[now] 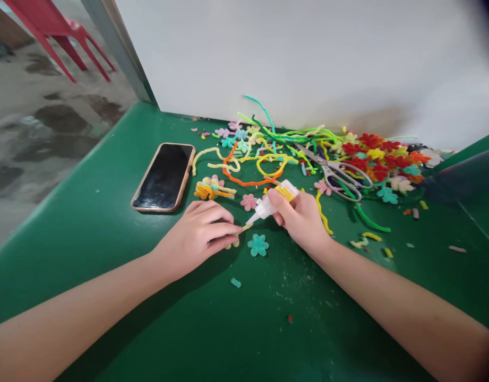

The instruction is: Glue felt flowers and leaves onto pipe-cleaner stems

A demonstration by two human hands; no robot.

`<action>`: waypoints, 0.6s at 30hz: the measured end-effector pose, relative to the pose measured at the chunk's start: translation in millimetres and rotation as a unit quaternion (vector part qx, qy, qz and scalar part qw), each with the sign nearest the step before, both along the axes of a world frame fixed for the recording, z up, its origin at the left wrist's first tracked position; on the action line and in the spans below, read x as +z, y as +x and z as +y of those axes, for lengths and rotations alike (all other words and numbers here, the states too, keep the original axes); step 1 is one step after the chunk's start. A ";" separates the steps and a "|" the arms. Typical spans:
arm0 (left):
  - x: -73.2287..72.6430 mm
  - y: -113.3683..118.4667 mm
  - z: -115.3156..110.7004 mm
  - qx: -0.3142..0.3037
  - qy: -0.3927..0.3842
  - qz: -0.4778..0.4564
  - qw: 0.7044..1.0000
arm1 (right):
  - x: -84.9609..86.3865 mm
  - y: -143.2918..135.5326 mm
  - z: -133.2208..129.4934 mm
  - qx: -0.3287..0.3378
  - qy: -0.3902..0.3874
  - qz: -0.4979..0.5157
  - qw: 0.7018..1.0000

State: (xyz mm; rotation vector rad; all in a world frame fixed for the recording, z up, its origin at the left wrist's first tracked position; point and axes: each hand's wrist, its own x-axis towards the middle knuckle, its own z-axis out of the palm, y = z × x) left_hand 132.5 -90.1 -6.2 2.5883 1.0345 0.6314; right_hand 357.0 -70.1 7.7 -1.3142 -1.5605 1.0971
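Green table (109, 223), white wall along far edge.

Right hand (300, 217): closed round small white plastic glue bottle with yellow label (274, 200), bottle tilted, nozzle aimed down and left. Nozzle tip touching short pale-yellow pipe-cleaner piece (244, 228).

Left hand (200, 233): fingers pinched shut on that same pale-yellow piece, palm down, resting on table near middle. Small pale fuzzy shape (233, 244) partly hidden under fingertips; cannot tell what it is.

Just beside both hands, toward near edge: teal fuzzy flower cut-out (258, 245), flat on table, untouched. Pink fuzzy flower cut-out (249, 201) just beyond nozzle, toward far edge. Yellow-and-orange pipe-cleaner bundle with pastel flower head (210, 188) above left hand, apart from it.

Black smartphone in rose-gold case (164, 176): screen up, dark, lying toward left edge, well apart from bottle.

Far-right stretch of table: loose tangle of green, yellow and orange pipe cleaners (268, 143); silver metal scissors (334, 170) lying on tangle, blades pointing toward far edge; heap of red, orange and yellow fuzzy flowers (379, 156) near far right corner.

Scattered offcuts: small teal scrap (236, 283) near front, yellow snippets (371, 236) right of right wrist.

Off left edge: wet grey floor (41, 127), red plastic chair (57, 32).
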 end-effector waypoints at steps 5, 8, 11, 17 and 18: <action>-0.1 0.0 -0.2 0.001 0.003 0.003 1.000 | 2.6 0.1 -0.9 0.013 -0.012 0.008 1.000; -0.1 -0.2 -0.1 0.001 0.004 0.003 1.000 | 1.8 0.3 -0.9 0.019 -0.020 0.013 1.000; -0.4 -0.3 0.0 0.001 0.005 0.001 1.000 | 0.7 0.3 -0.4 0.016 -0.010 0.020 1.000; -0.8 0.2 0.1 -0.001 0.012 -0.003 1.000 | -1.5 -0.2 -1.1 -0.011 0.003 0.052 0.999; -0.8 0.4 0.1 0.000 0.012 -0.004 1.000 | -2.5 0.0 -1.3 -0.019 0.003 0.067 0.998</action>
